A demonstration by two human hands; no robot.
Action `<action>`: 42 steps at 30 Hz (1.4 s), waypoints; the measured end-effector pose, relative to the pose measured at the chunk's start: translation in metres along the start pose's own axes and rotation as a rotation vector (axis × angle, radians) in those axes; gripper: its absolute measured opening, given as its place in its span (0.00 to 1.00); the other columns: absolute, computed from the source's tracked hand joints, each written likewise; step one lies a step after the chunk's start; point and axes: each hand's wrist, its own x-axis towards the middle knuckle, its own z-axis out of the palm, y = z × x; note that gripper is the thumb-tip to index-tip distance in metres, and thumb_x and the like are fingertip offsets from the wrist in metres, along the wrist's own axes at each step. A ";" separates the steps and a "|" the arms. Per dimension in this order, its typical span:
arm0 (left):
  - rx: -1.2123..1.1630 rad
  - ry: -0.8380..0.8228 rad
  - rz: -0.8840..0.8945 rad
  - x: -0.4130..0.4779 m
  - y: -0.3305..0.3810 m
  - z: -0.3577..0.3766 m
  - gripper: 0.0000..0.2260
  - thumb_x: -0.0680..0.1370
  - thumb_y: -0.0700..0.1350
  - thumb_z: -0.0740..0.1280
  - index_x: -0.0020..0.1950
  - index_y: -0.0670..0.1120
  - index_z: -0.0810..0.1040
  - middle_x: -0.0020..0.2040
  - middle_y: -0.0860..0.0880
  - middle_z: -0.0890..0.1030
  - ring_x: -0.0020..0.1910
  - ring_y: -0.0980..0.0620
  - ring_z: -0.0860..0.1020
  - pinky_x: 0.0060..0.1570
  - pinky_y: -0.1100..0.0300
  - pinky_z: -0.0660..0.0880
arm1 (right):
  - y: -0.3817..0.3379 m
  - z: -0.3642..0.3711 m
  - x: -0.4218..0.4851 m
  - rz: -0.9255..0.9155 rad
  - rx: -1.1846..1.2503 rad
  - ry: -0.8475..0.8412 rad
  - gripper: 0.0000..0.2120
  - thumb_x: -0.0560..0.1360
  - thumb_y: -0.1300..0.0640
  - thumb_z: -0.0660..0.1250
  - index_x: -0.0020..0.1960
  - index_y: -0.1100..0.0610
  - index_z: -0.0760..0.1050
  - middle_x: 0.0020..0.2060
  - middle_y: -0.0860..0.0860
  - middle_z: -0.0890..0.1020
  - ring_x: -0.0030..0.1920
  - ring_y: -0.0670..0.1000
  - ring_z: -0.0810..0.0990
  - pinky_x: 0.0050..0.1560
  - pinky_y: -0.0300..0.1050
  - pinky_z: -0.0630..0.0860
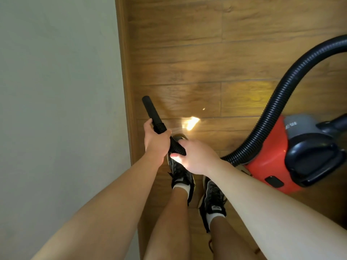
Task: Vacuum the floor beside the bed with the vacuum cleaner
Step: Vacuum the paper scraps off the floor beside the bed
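Observation:
A red and dark blue canister vacuum cleaner [293, 156] stands on the wooden floor [187, 62] at the right. Its black ribbed hose [277, 106] loops up off the right edge and comes back to my hands. The hose ends in a short black nozzle [151, 109] pointing toward the floor near the bed's edge. My left hand [155, 139] grips the hose just behind the nozzle. My right hand [197, 156] holds the ribbed hose a little further back. The light grey bed surface [56, 91] fills the left side.
A wooden bed frame rail [126, 81] runs along the bed's right edge. My two feet in dark sneakers [197, 184] stand on the floor below my hands. A bright patch of sunlight [191, 122] lies on the planks ahead of my feet.

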 end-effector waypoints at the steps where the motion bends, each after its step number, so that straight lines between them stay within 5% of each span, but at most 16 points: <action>1: -0.004 0.003 -0.008 -0.003 -0.004 0.002 0.31 0.77 0.40 0.72 0.75 0.59 0.63 0.52 0.54 0.78 0.46 0.56 0.80 0.33 0.67 0.75 | 0.003 0.000 -0.003 0.006 0.011 -0.003 0.16 0.79 0.39 0.63 0.58 0.51 0.76 0.40 0.47 0.79 0.37 0.49 0.78 0.34 0.45 0.72; 6: -0.003 0.006 -0.001 -0.021 -0.021 0.017 0.31 0.77 0.40 0.71 0.74 0.60 0.63 0.50 0.55 0.79 0.43 0.57 0.81 0.27 0.72 0.74 | 0.020 0.006 -0.025 0.030 0.041 0.011 0.19 0.78 0.40 0.65 0.63 0.51 0.77 0.45 0.48 0.82 0.42 0.51 0.80 0.39 0.47 0.79; 13: -0.040 -0.019 0.026 -0.039 -0.033 0.035 0.31 0.78 0.40 0.70 0.75 0.60 0.62 0.52 0.53 0.79 0.45 0.56 0.81 0.30 0.70 0.76 | 0.039 0.006 -0.050 0.025 0.012 0.048 0.18 0.79 0.39 0.64 0.60 0.51 0.77 0.44 0.49 0.82 0.41 0.52 0.81 0.42 0.51 0.81; 21: -0.039 -0.045 0.052 -0.048 -0.045 0.049 0.32 0.77 0.40 0.71 0.75 0.59 0.61 0.54 0.51 0.79 0.47 0.53 0.81 0.40 0.61 0.78 | 0.054 0.009 -0.064 0.029 0.026 0.113 0.15 0.78 0.40 0.66 0.52 0.50 0.78 0.35 0.46 0.80 0.34 0.49 0.79 0.32 0.46 0.76; 31: -0.015 -0.081 0.113 -0.046 -0.066 0.054 0.32 0.77 0.40 0.71 0.75 0.59 0.62 0.56 0.51 0.81 0.51 0.54 0.82 0.49 0.58 0.79 | 0.069 0.029 -0.070 0.033 0.029 0.150 0.17 0.77 0.38 0.66 0.59 0.48 0.78 0.39 0.46 0.81 0.37 0.49 0.79 0.39 0.49 0.80; 39: 0.014 -0.094 0.129 -0.065 -0.070 0.059 0.32 0.78 0.43 0.71 0.77 0.60 0.59 0.56 0.54 0.81 0.52 0.55 0.82 0.51 0.57 0.80 | 0.086 0.025 -0.099 0.070 0.011 0.340 0.26 0.80 0.40 0.63 0.72 0.53 0.72 0.58 0.50 0.82 0.55 0.54 0.80 0.52 0.50 0.78; 42: 0.026 -0.089 0.119 -0.071 -0.072 0.061 0.33 0.79 0.42 0.71 0.77 0.60 0.59 0.58 0.57 0.80 0.55 0.56 0.81 0.57 0.54 0.79 | 0.100 0.015 -0.115 0.123 0.095 0.508 0.24 0.80 0.43 0.66 0.70 0.55 0.75 0.57 0.50 0.81 0.53 0.51 0.80 0.53 0.47 0.77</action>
